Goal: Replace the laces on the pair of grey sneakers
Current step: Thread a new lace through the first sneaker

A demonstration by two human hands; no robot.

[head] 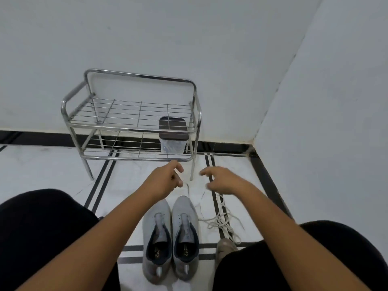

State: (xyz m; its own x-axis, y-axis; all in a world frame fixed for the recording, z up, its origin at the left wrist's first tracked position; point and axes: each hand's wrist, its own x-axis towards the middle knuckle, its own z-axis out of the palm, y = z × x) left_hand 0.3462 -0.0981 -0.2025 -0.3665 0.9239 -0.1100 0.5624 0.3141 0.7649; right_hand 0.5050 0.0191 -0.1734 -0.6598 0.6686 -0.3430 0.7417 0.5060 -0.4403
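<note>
Two grey sneakers stand side by side on the floor between my knees, toes pointing away: the left sneaker (156, 234) and the right sneaker (185, 232). Their eyelets show no laces. Both my hands reach out beyond the toes. My left hand (165, 179) has curled fingers and pinches one end of a thin pale lace (189, 193). My right hand (222, 181) pinches the other part of it. The strand sags between them toward the right sneaker's toe. A loose pile of cream laces (222, 223) lies right of the sneakers.
A steel two-shelf rack (130, 127) stands against the wall ahead, with a clear box with a dark lid (173, 135) on its lower shelf. My black-clad knees frame the sneakers. A beige-shod foot (224, 246) rests by the lace pile. The room corner is at the right.
</note>
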